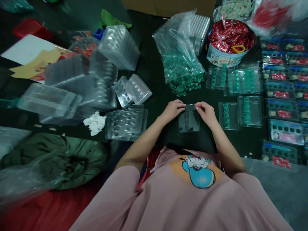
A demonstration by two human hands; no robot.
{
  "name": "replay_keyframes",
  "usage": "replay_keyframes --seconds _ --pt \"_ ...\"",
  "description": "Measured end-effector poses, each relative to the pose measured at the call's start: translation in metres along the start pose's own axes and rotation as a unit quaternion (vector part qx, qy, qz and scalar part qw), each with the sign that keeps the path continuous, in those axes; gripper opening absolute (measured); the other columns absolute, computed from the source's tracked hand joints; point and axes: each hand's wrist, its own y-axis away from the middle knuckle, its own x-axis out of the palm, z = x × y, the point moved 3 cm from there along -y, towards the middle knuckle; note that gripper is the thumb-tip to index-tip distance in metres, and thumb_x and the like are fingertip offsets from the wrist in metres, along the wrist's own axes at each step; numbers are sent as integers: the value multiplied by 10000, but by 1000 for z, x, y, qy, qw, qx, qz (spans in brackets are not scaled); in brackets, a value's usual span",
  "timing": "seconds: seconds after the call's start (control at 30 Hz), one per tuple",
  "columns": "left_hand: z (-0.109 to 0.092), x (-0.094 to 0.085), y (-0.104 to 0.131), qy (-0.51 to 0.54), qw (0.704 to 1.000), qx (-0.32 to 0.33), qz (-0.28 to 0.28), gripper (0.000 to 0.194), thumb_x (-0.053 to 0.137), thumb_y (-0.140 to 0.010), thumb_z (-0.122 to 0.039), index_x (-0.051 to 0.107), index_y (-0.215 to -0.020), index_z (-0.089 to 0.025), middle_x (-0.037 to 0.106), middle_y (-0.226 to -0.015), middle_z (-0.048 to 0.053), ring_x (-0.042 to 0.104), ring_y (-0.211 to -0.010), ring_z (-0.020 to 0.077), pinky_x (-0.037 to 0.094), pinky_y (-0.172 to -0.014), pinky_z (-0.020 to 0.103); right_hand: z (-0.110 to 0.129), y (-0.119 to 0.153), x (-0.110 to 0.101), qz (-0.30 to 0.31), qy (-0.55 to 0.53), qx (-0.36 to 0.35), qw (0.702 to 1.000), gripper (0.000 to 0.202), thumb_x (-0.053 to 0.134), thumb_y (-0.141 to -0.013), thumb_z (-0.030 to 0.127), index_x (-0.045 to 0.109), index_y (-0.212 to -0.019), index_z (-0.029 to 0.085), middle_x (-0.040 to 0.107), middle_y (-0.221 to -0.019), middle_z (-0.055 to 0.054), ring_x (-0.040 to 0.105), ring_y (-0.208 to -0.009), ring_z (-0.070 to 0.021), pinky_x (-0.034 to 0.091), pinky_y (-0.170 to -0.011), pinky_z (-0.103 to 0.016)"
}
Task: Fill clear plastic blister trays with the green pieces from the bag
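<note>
A clear plastic blister tray (192, 123) with a column of small moulded pockets lies flat on the dark table in front of me. My left hand (172, 110) is closed at its far left corner, fingertips pressed on the edge. On the far right corner, my right hand (207, 113) pinches with thumb and forefinger; whether a small piece is also between those fingers is too small to tell. Just beyond, small translucent green pieces (185, 84) spill from an open clear plastic bag (178, 41). To the right, clear trays (226, 123) hold rows of green pieces.
Stacks of clear plastic trays (72, 89) fill the left side, with crumpled white tissue (95, 123) nearby. A round tin (222, 57) at the back right holds red packets and yellow-handled scissors (238, 48). Filled packs (280, 91) line the right edge.
</note>
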Motion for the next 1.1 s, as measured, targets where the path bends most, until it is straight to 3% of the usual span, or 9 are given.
replay_keyframes --seconds 0.13,0.43,0.57,0.7,0.87,1.0,1.1 --pt "-1 7 -3 -34 999 34 17 226 640 -839 -148 730 -1042 -191 692 -980 69 650 -891 181 514 -831 319 -1 -3 -1 -3 21 -2 1000 181 559 -865 283 685 -963 198 674 -890 -42 602 -768 -166 491 -753 -323" --pt "-3 18 -15 -81 992 91 38 139 638 -859 -185 751 -939 -179 682 -958 93 654 -903 200 515 -834 329 -5 -12 7 -18 139 8 990 172 559 -835 190 685 -951 198 620 -956 -76 588 -758 -174 518 -781 -358" --pt "5 24 -17 -66 991 106 50 146 646 -851 -177 754 -948 -193 675 -974 85 656 -913 194 519 -842 327 -14 -17 11 -35 185 8 982 204 547 -834 184 687 -982 197 598 -974 -80 567 -739 -167 509 -757 -343" --pt "15 26 -18 -59 991 115 28 189 607 -870 -156 742 -998 -191 666 -1009 86 653 -933 188 519 -839 316 -19 -26 13 -11 220 -14 975 237 459 -855 136 687 -892 187 594 -897 -84 572 -789 -192 491 -751 -330" --pt "17 24 -19 -53 992 119 5 222 558 -909 -196 731 -1048 -188 652 -1040 96 643 -937 186 514 -837 312 -11 -53 16 31 262 -31 964 204 487 -870 140 686 -859 184 607 -847 -89 562 -789 -214 471 -759 -350" --pt "18 27 -21 -59 995 75 -36 222 532 -916 -198 737 -1001 -177 652 -1013 89 634 -927 184 514 -833 314 -4 -87 36 54 266 -66 960 196 545 -868 132 686 -992 191 624 -929 -88 578 -848 -218 465 -796 -353" --pt "20 30 -22 -53 996 39 -59 214 547 -890 -170 738 -986 -186 655 -1008 79 628 -943 190 518 -850 326 -6 -107 52 92 295 -68 949 200 601 -831 96 687 -981 196 621 -946 -75 578 -805 -198 455 -755 -334"
